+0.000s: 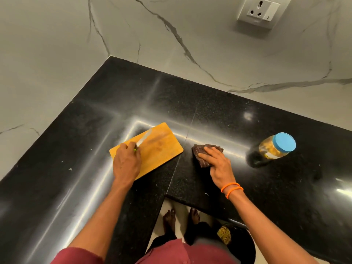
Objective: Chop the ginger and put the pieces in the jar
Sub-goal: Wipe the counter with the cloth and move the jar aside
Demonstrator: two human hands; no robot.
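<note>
A wooden cutting board [162, 149] lies on the black counter. My left hand [126, 162] rests on the board's near end, shut on a knife [144, 138] whose blade lies flat across the board and whose green handle barely shows. No ginger is visible on the board. My right hand [215, 161] presses flat on a dark brown cloth [202, 152] on the counter, just right of the board. A clear jar [274, 147] with a blue lid [284, 142] stands to the right, holding yellowish pieces, lid closed.
The glossy black counter [209, 115] forms an L-shaped corner against marble walls. A wall socket [260, 9] is at the top right. Below the counter edge are my bare feet and a black bin [245, 244] with yellowish scraps.
</note>
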